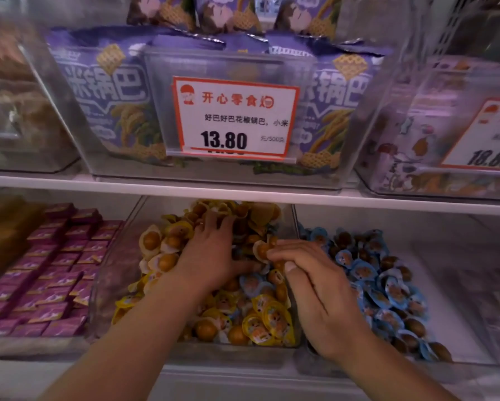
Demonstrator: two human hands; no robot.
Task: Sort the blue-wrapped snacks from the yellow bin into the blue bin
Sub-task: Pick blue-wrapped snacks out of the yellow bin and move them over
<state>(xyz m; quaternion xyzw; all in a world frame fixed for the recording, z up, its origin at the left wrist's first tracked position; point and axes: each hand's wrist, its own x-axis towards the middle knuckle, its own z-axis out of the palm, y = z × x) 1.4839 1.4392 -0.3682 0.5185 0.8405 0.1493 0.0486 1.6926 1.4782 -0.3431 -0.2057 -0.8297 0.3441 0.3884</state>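
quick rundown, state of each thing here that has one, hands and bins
left hand: fingers spread, pressed into the yellow-wrapped snacks
right hand: fingers pinch a yellow-wrapped snack
yellow bin: nearly full, a few blue-wrapped snacks mixed in near the middle
blue bin: partly filled with blue-wrapped snacks
purple box bin: packed in rows

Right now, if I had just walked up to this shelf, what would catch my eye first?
Probably the red-bordered price card reading 13.80, front and centre on the upper shelf's clear bin. Below it, the left hand and right hand dig through the middle bin of yellow-wrapped snacks, with blue-wrapped snacks heaped in the bin to its right.
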